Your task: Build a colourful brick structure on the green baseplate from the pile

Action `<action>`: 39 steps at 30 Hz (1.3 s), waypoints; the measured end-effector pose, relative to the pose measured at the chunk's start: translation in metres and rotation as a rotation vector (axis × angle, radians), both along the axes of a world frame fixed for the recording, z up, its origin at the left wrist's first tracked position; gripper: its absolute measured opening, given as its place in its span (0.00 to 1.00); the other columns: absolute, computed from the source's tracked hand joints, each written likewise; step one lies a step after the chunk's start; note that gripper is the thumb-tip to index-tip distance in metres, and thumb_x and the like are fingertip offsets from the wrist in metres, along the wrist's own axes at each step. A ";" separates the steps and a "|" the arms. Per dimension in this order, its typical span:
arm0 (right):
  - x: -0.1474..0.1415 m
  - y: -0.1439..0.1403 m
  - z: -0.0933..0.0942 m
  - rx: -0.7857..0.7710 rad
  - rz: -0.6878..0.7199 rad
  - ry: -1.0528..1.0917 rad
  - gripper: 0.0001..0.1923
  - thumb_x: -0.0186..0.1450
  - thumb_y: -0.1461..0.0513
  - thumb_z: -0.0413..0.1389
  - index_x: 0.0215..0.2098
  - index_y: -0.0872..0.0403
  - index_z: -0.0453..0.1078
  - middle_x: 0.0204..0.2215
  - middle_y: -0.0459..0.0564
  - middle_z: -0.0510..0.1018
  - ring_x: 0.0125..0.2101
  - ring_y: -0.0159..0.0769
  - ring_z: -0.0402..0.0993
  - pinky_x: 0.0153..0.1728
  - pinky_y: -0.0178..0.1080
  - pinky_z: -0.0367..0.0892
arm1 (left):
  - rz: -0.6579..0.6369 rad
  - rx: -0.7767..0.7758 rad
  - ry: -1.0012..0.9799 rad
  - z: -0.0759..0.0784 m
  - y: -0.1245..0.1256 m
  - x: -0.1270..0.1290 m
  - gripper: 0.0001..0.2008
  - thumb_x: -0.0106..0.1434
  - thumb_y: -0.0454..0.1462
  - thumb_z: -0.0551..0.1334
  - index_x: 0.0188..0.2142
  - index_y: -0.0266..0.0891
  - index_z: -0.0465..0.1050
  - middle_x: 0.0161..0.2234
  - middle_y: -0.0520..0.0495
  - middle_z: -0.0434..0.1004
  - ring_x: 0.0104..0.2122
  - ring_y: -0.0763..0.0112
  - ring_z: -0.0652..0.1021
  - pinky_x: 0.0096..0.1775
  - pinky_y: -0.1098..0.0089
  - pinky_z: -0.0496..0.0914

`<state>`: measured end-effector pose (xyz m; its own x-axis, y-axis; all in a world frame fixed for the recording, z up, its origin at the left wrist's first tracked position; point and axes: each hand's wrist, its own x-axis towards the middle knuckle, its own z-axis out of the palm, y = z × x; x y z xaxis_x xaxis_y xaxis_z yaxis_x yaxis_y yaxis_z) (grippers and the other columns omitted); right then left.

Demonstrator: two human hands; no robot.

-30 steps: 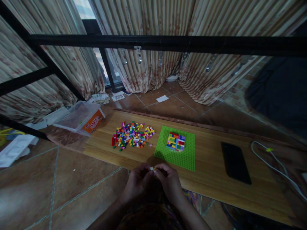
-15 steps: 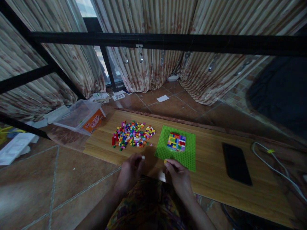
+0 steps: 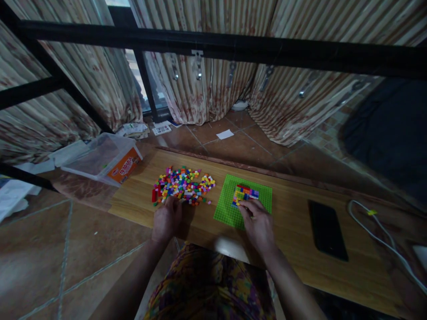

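Closed fingers of my right hand (image 3: 259,222) press on the near side of a low block of coloured toy bricks (image 3: 245,192). They cover part of it and hide whatever lies between them. That block sits on a green studded baseplate (image 3: 227,213). My left hand (image 3: 167,218) is at the near edge of a loose heap of small toy bricks (image 3: 187,184), its fingers curled together. What it holds, if anything, is hidden.
A clear plastic box (image 3: 100,158) with an orange label stands left of the wooden board (image 3: 133,200). To the right lie a black phone (image 3: 328,229) and a white cable (image 3: 380,231). A black metal rail (image 3: 213,42) crosses before striped curtains (image 3: 200,93).
My left hand, with a small white brick before, has moved forward and left to the heap. My right hand, carrying a yellow brick, has moved forward onto the brick block. The view has shifted slightly.
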<state>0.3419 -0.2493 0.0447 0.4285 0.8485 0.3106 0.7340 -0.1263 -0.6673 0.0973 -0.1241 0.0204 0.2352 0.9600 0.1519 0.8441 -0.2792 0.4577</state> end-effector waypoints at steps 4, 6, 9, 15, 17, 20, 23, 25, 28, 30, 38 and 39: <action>-0.009 -0.002 0.002 -0.029 0.009 0.002 0.12 0.69 0.58 0.49 0.38 0.51 0.74 0.37 0.50 0.77 0.39 0.39 0.73 0.43 0.41 0.67 | -0.001 -0.007 -0.139 0.010 -0.016 0.008 0.11 0.62 0.41 0.56 0.42 0.39 0.70 0.32 0.44 0.77 0.32 0.65 0.77 0.33 0.68 0.69; -0.021 -0.004 0.001 -0.045 0.022 0.012 0.11 0.69 0.59 0.49 0.37 0.51 0.73 0.37 0.50 0.76 0.39 0.39 0.73 0.43 0.41 0.66 | -0.081 -0.055 -0.246 0.015 -0.029 0.016 0.12 0.62 0.40 0.56 0.43 0.39 0.70 0.33 0.46 0.77 0.31 0.67 0.77 0.34 0.69 0.70; -0.045 -0.008 -0.006 -0.105 0.059 0.023 0.11 0.69 0.61 0.49 0.36 0.51 0.73 0.36 0.49 0.76 0.38 0.37 0.72 0.42 0.39 0.65 | -0.211 -0.135 -0.345 0.019 -0.045 0.028 0.12 0.62 0.39 0.56 0.44 0.40 0.70 0.34 0.47 0.77 0.31 0.70 0.77 0.34 0.71 0.70; -0.079 0.001 -0.027 -0.196 0.177 -0.036 0.11 0.69 0.64 0.47 0.34 0.51 0.71 0.31 0.48 0.75 0.35 0.35 0.71 0.38 0.37 0.64 | -0.224 -0.190 -0.374 0.014 -0.048 0.031 0.10 0.63 0.39 0.56 0.42 0.39 0.69 0.35 0.47 0.77 0.33 0.70 0.77 0.36 0.72 0.70; -0.082 0.009 -0.031 -0.201 0.209 -0.090 0.11 0.69 0.65 0.47 0.33 0.52 0.70 0.31 0.49 0.74 0.35 0.36 0.70 0.37 0.37 0.63 | -0.197 -0.191 -0.377 0.011 -0.044 0.025 0.10 0.63 0.39 0.56 0.43 0.39 0.69 0.36 0.47 0.77 0.34 0.70 0.78 0.37 0.71 0.71; -0.086 0.023 -0.033 -0.224 0.262 -0.150 0.11 0.69 0.65 0.47 0.33 0.52 0.70 0.32 0.50 0.74 0.35 0.37 0.70 0.36 0.37 0.63 | -0.170 -0.174 -0.376 0.007 -0.039 0.014 0.10 0.63 0.39 0.56 0.43 0.40 0.69 0.38 0.47 0.78 0.36 0.69 0.78 0.39 0.71 0.71; -0.089 0.034 -0.035 -0.238 0.292 -0.164 0.11 0.69 0.65 0.47 0.35 0.52 0.70 0.32 0.51 0.75 0.35 0.38 0.71 0.35 0.38 0.63 | -0.154 -0.140 -0.352 0.002 -0.037 0.005 0.10 0.63 0.39 0.56 0.42 0.40 0.70 0.38 0.47 0.78 0.37 0.68 0.78 0.40 0.70 0.71; -0.091 0.039 -0.036 -0.211 0.283 -0.145 0.11 0.69 0.65 0.46 0.37 0.53 0.71 0.33 0.52 0.75 0.36 0.39 0.71 0.37 0.39 0.64 | -0.146 -0.128 -0.343 -0.001 -0.035 0.000 0.09 0.64 0.39 0.56 0.42 0.41 0.70 0.38 0.47 0.78 0.37 0.68 0.78 0.41 0.69 0.72; -0.088 0.044 -0.038 -0.144 0.241 -0.092 0.13 0.70 0.65 0.45 0.41 0.53 0.71 0.35 0.53 0.77 0.37 0.39 0.72 0.39 0.40 0.65 | -0.127 -0.132 -0.354 -0.002 -0.034 -0.005 0.09 0.64 0.40 0.55 0.41 0.42 0.71 0.38 0.46 0.78 0.37 0.66 0.78 0.41 0.68 0.72; -0.083 0.045 -0.038 -0.111 0.212 -0.071 0.13 0.70 0.64 0.45 0.42 0.53 0.72 0.35 0.53 0.77 0.37 0.39 0.73 0.39 0.39 0.65 | -0.110 -0.138 -0.366 0.001 -0.032 -0.009 0.09 0.64 0.40 0.55 0.41 0.42 0.71 0.37 0.46 0.78 0.36 0.66 0.79 0.40 0.67 0.72; -0.061 0.061 -0.032 -0.085 0.136 -0.098 0.12 0.69 0.64 0.47 0.38 0.53 0.73 0.33 0.51 0.77 0.35 0.37 0.73 0.39 0.37 0.65 | 0.177 0.029 -0.366 0.010 0.006 -0.047 0.13 0.61 0.43 0.57 0.42 0.38 0.73 0.33 0.46 0.78 0.30 0.68 0.77 0.35 0.68 0.72; -0.060 0.065 -0.032 -0.090 0.139 -0.099 0.12 0.69 0.64 0.47 0.38 0.53 0.73 0.32 0.50 0.77 0.35 0.37 0.73 0.39 0.37 0.65 | 0.255 0.075 -0.340 0.010 0.016 -0.055 0.14 0.61 0.42 0.57 0.41 0.37 0.73 0.32 0.46 0.78 0.30 0.68 0.77 0.34 0.69 0.71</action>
